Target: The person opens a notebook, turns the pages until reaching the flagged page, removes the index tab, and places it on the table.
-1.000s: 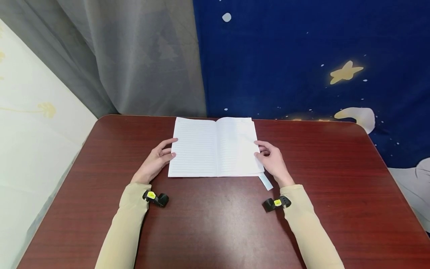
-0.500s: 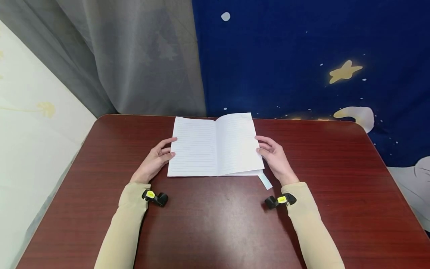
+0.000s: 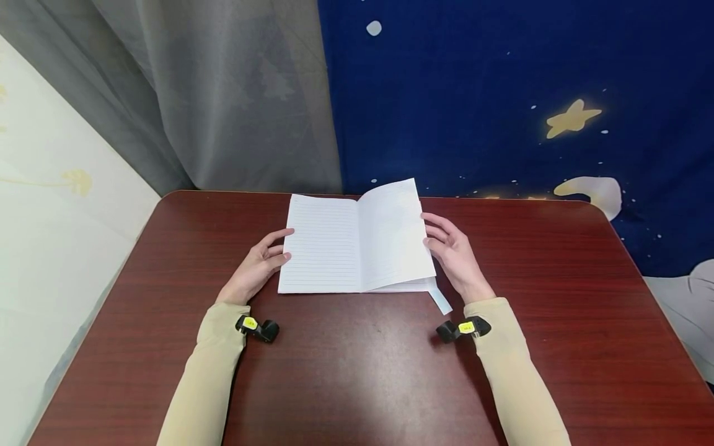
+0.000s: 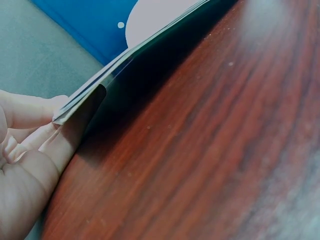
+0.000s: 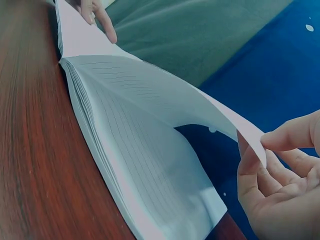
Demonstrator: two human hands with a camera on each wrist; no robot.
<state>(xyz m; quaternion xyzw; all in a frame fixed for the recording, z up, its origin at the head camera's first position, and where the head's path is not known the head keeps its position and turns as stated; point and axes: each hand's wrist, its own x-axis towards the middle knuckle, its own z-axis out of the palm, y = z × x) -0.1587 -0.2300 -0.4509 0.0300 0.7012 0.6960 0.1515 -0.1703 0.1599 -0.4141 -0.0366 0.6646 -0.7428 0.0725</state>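
Note:
An open notebook [image 3: 323, 248] with lined white pages lies near the far edge of the table. My left hand [image 3: 253, 269] grips its left edge, thumb on top and other fingers underneath; in the left wrist view the left hand [image 4: 30, 150] pinches the stack's edge, raised off the wood. On the other side my right hand [image 3: 456, 257] pinches the outer edge of one page [image 3: 396, 235], lifted and bowed above the rest. That raised page [image 5: 165, 100] arches over the lined sheet below in the right wrist view. A pale ribbon-like strip [image 3: 440, 300] sticks out at the lower right corner.
The reddish-brown wooden table [image 3: 346, 371] reaches beyond both arms. Behind it hang a grey curtain [image 3: 240, 99] and a dark blue cloth [image 3: 446, 93] with stars and a moon. Each sleeve carries a small black wrist camera [image 3: 259, 328].
My right hand has lifted the right page; its top corner now stands higher and leans slightly inward. My left hand has stayed in place on the left edge.

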